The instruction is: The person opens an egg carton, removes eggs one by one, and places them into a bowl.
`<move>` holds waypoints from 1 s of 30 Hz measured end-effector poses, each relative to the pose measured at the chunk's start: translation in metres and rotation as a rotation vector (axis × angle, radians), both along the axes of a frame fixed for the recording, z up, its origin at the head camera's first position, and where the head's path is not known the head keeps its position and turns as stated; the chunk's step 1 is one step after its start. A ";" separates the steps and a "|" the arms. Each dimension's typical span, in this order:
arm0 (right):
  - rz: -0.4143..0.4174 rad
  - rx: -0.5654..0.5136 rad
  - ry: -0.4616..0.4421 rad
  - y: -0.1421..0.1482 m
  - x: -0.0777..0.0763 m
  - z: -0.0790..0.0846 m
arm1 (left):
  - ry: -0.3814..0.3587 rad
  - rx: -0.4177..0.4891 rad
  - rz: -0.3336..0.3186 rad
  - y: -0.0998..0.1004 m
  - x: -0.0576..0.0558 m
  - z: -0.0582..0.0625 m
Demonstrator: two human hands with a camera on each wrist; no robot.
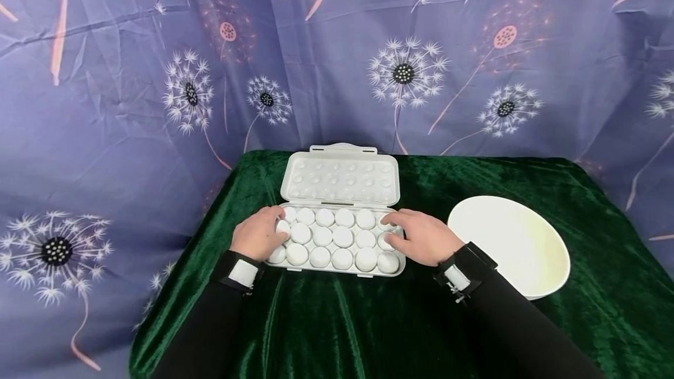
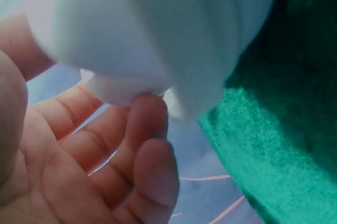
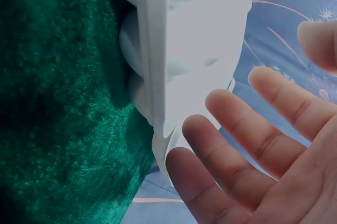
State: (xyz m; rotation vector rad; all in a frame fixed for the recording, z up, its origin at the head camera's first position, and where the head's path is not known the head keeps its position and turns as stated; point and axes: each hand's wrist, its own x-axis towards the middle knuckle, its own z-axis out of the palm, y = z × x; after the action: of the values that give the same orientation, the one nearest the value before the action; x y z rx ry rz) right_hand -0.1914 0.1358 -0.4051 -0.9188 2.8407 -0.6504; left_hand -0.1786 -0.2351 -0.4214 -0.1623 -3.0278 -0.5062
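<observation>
A white plastic egg carton [image 1: 329, 271] lies with its lid [image 1: 339, 177] folded back on the far side. White eggs [image 1: 323, 237] sit in rows in its cups. At the carton's left end is my left hand [image 1: 258, 233], thumb over the egg [image 1: 282, 227] there and loosely bent fingers [image 2: 150, 113] against the end eggs and rim. My right hand [image 1: 426, 235] reaches over the right end, thumb and index finger apart, partly covering the far corner cup. In the right wrist view its fingers [image 3: 242, 129] are spread, holding nothing.
A large white oval bowl [image 1: 505, 250] stands right of the carton, next to my right forearm. Green velvet cloth [image 1: 316, 320] covers the table. A purple curtain [image 1: 337, 75] with a dandelion print hangs behind and to the left.
</observation>
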 end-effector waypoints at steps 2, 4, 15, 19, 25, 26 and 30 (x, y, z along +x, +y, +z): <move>0.001 -0.003 -0.001 0.001 0.001 -0.001 | 0.013 0.026 0.005 -0.003 0.003 0.003; -0.001 -0.009 -0.005 0.001 0.002 -0.001 | 0.037 0.047 0.009 -0.005 0.006 0.008; 0.042 -0.061 0.052 -0.003 0.006 -0.002 | 0.209 0.182 -0.118 0.024 0.027 0.034; 0.058 -0.119 0.082 -0.006 0.012 0.002 | 0.237 0.277 -0.225 0.041 0.032 0.037; 0.114 -0.192 0.178 -0.016 0.025 0.007 | 0.236 0.383 -0.335 0.067 0.035 0.030; 0.128 -0.200 0.190 -0.018 0.027 0.008 | 0.231 0.405 -0.352 0.072 0.035 0.029; 0.183 -0.255 0.233 -0.026 0.037 0.010 | 0.201 0.483 -0.412 0.091 0.038 0.024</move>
State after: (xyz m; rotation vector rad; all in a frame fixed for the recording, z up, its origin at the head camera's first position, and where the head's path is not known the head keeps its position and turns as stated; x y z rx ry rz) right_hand -0.1543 0.1102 -0.3954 -1.3599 2.8628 -0.9553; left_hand -0.1406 -0.1444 -0.3973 -0.7567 -2.5815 -1.1489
